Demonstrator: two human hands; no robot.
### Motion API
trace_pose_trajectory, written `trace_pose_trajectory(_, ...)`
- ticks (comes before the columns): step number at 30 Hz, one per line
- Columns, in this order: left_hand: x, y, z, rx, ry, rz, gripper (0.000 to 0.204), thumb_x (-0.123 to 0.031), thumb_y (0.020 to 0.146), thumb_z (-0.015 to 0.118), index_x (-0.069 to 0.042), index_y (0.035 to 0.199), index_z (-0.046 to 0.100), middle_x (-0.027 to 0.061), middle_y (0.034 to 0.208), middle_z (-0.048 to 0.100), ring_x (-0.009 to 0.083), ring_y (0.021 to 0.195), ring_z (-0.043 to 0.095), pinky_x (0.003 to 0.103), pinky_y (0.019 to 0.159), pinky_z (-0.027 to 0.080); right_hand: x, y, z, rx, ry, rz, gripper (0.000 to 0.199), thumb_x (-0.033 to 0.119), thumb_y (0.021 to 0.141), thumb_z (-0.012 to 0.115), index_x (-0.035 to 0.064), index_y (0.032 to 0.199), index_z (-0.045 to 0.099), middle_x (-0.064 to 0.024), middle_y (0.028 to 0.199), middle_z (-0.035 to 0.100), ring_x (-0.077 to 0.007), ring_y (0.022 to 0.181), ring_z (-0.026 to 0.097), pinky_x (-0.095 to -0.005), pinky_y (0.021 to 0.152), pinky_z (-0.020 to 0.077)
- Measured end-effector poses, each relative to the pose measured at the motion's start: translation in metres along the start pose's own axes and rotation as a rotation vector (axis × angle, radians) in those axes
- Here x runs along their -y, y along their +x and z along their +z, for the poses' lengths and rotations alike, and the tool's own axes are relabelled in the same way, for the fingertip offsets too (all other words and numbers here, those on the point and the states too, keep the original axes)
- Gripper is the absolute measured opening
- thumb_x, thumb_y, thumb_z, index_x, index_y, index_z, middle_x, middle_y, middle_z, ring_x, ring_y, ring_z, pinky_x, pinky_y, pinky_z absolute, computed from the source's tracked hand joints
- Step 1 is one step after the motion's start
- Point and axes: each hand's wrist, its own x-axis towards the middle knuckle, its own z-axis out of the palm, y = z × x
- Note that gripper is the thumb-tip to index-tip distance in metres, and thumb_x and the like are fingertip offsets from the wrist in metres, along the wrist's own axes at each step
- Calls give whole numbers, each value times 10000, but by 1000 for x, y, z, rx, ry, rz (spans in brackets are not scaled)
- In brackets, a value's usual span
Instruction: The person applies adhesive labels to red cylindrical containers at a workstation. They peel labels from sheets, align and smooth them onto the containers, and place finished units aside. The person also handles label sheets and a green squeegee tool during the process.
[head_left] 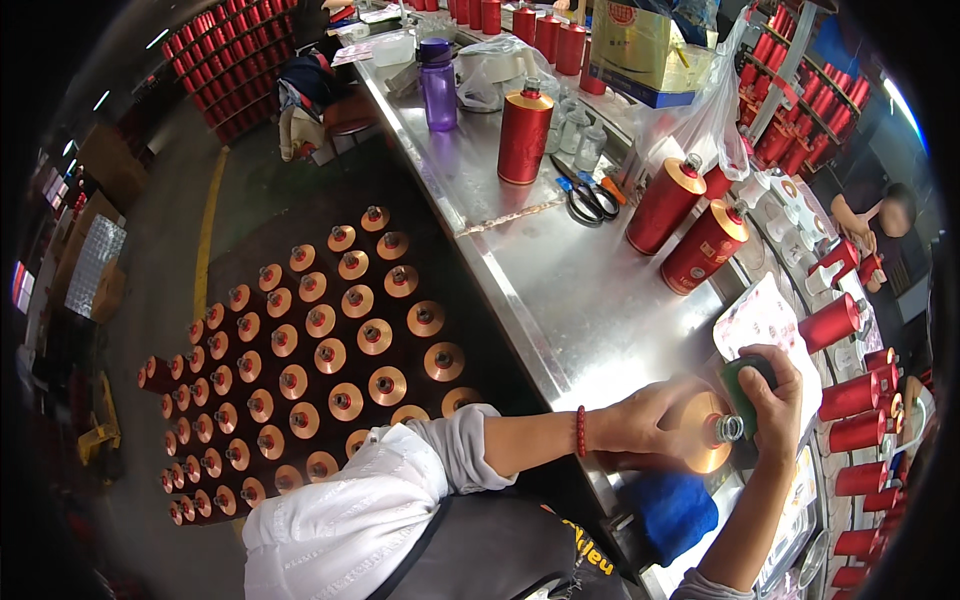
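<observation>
My left hand [640,418] is wrapped round a red bottle with a gold shoulder [700,458] and a clear glass neck, held tilted over the near part of the metal table [570,300]. Closed in my right hand [778,400] is a dark green rounded object [745,385], close beside the bottle's shoulder; its exact kind does not show. A printed white sheet [765,320] lies just beyond the right hand. Below the bottle sits a blue cloth [675,510]. Two more red bottles stand farther along the table, the nearer one [705,250] by the sheet.
Rows of gold-topped red bottles [330,355] stand on the left. Black-handled scissors [590,200], another red bottle [525,130] and a purple drinking bottle [437,85] are on the table. Along the right runs a line of red bottles [855,430]; a person [885,220] sits beyond.
</observation>
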Motion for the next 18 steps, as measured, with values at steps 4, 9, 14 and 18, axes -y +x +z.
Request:
trace_pose_trajectory(4, 6, 5, -2, 59, -86, -3, 836, -446, 775, 754, 28, 1362, 397, 154, 1253, 560, 218, 1164, 556, 342, 1023, 428, -2, 2, -1, 4, -33, 48, 217, 130, 838, 657, -22, 992, 646, -48, 862, 645, -120, 801, 592, -257, 751, 480)
trace_pose_trajectory(9, 1, 9, -3, 140, -180, -51, 833, -441, 770, 764, 25, 1359, 405, 137, 1251, 562, 198, 1164, 553, 334, 1021, 433, -4, 4, 0, -5, -96, 63, 267, 188, 827, 677, -23, 986, 643, -53, 852, 638, -126, 798, 591, -260, 746, 479)
trace_pose_trajectory(14, -1, 13, -4, 206, -311, -47, 851, -469, 769, 775, 20, 1362, 409, 117, 1239, 562, 184, 1158, 553, 326, 1020, 435, 6, 0, 4, 33, 95, 96, 226, 115, 831, 693, -27, 1000, 643, -40, 862, 654, -120, 790, 594, -253, 725, 477)
trace_pose_trajectory(18, 9, 18, -7, 221, -325, -36, 902, -488, 764, 784, 21, 1390, 380, 114, 1261, 550, 179, 1165, 550, 327, 1025, 430, -2, -14, -2, -46, 408, 89, 165, 79, 860, 667, -11, 996, 642, -42, 876, 655, -111, 786, 594, -249, 731, 484)
